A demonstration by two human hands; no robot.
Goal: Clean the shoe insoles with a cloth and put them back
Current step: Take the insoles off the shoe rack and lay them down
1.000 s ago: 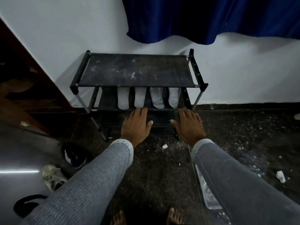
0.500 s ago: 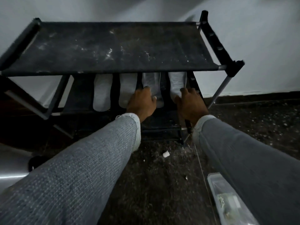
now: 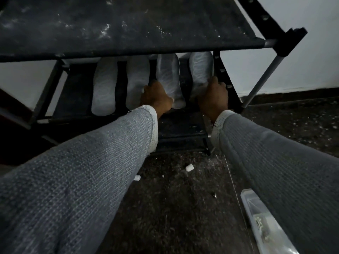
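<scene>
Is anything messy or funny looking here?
Yes. The rack's top shelf is speckled with pale dust, and small white bits litter the floor before it. Four insoles lie on the middle shelf without shoes.

You face a shoe rack (image 3: pixel 280 43) that stands against the wall (image 3: pixel 311 61), and four insoles lie side by side on its middle shelf, under the top shelf (image 3: pixel 128 24): the first insole (image 3: pixel 104 87) farthest left, then the second insole (image 3: pixel 136 77), the third insole (image 3: pixel 167 74) and the fourth insole (image 3: pixel 200 66) nearest the rack's right posts. Your left hand (image 3: pixel 156 98) lies on the middle shelf between the second and third insoles, touching both, and your right hand (image 3: pixel 213 96) lies on the near end of the fourth. On the floor (image 3: pixel 183 208) before the rack lie two small scraps (image 3: pixel 189 167), with a plastic container (image 3: pixel 264 220) nearer you, to the right of them.
</scene>
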